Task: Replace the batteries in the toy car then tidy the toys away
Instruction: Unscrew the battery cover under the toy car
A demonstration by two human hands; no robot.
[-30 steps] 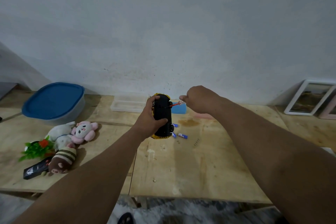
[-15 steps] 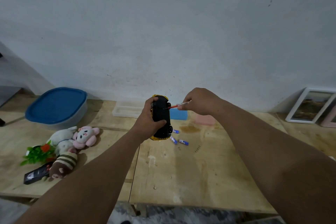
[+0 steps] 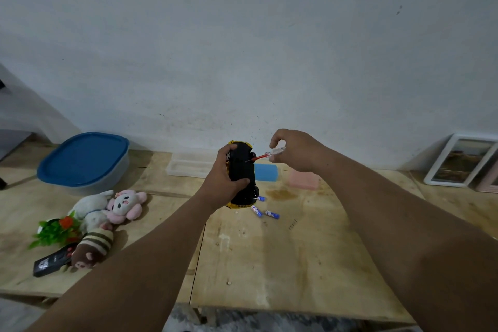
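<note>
My left hand [image 3: 222, 182] grips a yellow toy car [image 3: 242, 170], held above the table with its black underside turned towards me. My right hand [image 3: 295, 149] pinches a small screwdriver [image 3: 265, 155] with a clear handle and red shaft; its tip touches the car's underside near the upper end. Three small blue-and-white batteries [image 3: 265, 210] lie on the wooden table [image 3: 269, 264] just below the car. Plush toys [image 3: 113, 206] lie in a heap at the left.
A clear tub with a blue lid [image 3: 85, 160] stands back left. A clear tray [image 3: 188, 166], a blue block [image 3: 265, 172] and a pink box [image 3: 303, 180] sit by the wall. Fake greenery [image 3: 55, 230] and a black box [image 3: 51, 263] lie left. Picture frames [image 3: 462, 160] lean right.
My right hand has lifted and drawn back a little to the right, so more of the screwdriver shows, its tip on the car's underside. The left hand keeps the car in place.
</note>
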